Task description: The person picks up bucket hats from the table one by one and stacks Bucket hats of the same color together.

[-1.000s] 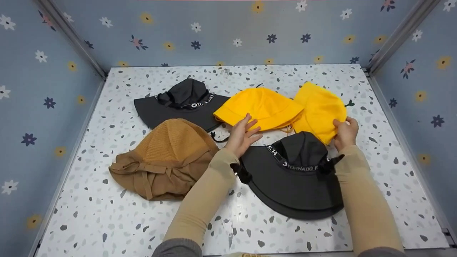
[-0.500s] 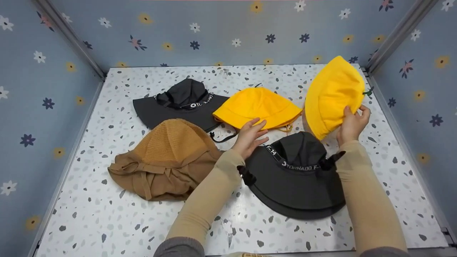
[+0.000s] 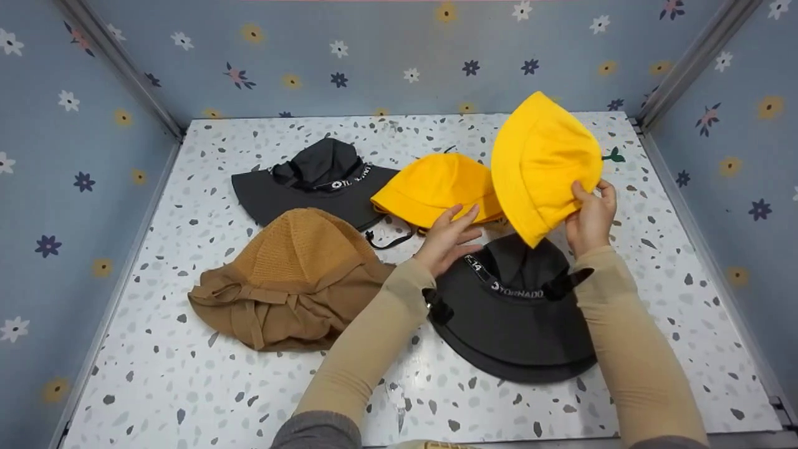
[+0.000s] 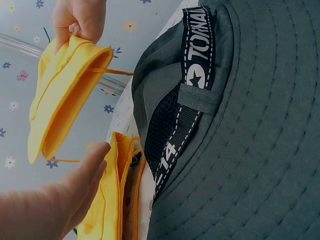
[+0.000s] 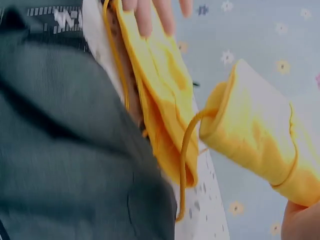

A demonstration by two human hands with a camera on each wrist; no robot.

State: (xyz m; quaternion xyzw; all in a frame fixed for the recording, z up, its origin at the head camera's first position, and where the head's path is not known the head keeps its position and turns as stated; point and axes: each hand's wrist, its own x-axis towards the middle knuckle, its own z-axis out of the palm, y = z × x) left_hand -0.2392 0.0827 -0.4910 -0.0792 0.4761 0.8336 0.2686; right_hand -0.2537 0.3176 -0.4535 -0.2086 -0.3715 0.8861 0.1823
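Note:
A yellow bucket hat [image 3: 545,156] with a green sprout on its crown is pinched at the crown by my right hand [image 3: 592,215]. It is held up off the table, brim toward the left, and yellow cords hang from it in the left wrist view. My left hand [image 3: 450,240], fingers extended, is at the front brim of a second yellow hat [image 3: 442,187] lying on the table. The raised hat hides this one's right end. Below both hands lies a black wide-brimmed hat [image 3: 514,330] with a lettered band [image 4: 197,60].
A brown hat [image 3: 305,280] with a gathered brim lies at the left. Behind it sits another black wide-brimmed hat [image 3: 318,181], a black cord [image 3: 393,242] trailing from it. The speckled table [image 3: 206,386] is enclosed by flowered panels [image 3: 399,56] at the back and sides.
My right hand has lifted the yellow bucket hat off the table, swung it right, then back left over the second yellow hat. My left hand has shifted slightly right.

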